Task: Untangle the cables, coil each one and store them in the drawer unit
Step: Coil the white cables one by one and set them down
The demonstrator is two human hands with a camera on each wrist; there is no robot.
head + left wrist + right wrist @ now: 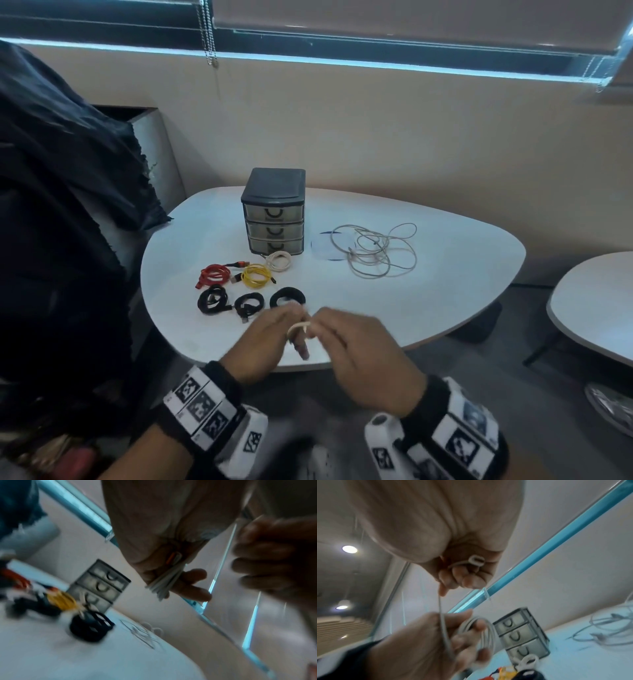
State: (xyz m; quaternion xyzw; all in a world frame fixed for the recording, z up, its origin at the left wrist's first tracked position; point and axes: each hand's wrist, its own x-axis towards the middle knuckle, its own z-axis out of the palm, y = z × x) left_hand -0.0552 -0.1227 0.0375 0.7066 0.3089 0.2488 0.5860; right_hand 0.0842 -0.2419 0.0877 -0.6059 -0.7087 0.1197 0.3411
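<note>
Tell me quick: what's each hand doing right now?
Left hand: closed around the white cable coil.
Right hand: closed, gripping the same cable's free end and its connector.

The head view looks down over the desk (428, 274) from above. Both wrist views sit close under the palms, tilted upward, sharing the drawer unit (101, 585).

Wore black wristbands (224, 377) on both wrists, white camera housings (246, 442) strapped below, banded with black-and-white square marker tags (200, 406)
</note>
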